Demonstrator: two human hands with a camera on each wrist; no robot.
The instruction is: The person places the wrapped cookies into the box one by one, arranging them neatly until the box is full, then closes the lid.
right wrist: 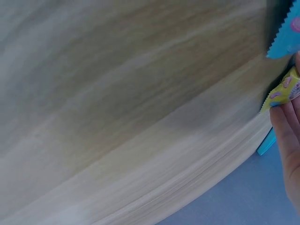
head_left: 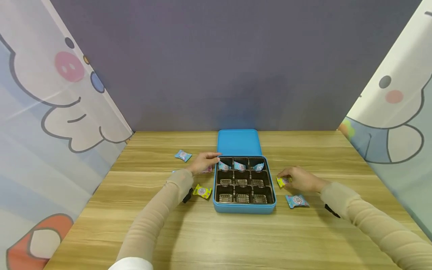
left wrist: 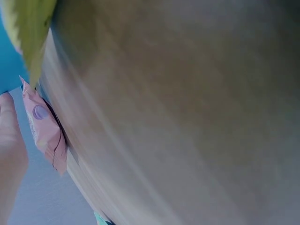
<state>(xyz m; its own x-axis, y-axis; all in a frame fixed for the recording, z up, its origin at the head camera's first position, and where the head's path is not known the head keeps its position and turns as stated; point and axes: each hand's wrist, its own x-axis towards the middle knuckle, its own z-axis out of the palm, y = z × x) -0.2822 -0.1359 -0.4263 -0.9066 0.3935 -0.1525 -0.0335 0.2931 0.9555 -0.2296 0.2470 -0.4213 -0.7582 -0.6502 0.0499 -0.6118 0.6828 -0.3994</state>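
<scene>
- Yellow packet [head_left: 280, 182] is at the fingertips of the right hand [head_left: 299, 179], over the wooden table [head_left: 243, 240], just right of the blue box [head_left: 244, 208]. Looks like thumb and fingers are pinching it; can't tell if it's touching the wood or slightly lifted.
- As for which way it points: in the right wrist view one jagged end aims down-left, and the long axis slants from there up to the right.
- Near blue packet [head_left: 297, 201] sits just beside that hand, on the person's side, long axis running roughly left-right.
- Left hand [head_left: 202, 162] has its fingers fairly straight, touching the box rim by the far left corner. Lid [head_left: 239, 142] lies right behind the box.
- Three blue packets [head_left: 240, 166] fill the box's back row, one per compartment, all tilted.
- Second yellow packet [head_left: 202, 191] is left of the box, lying roughly left-right.
- Hard to see: the right hand covers part of its packet, and the right wrist frame cuts off the other end. Pink packet [left wrist: 44, 126] is mostly behind the left hand from the head camera.
</scene>
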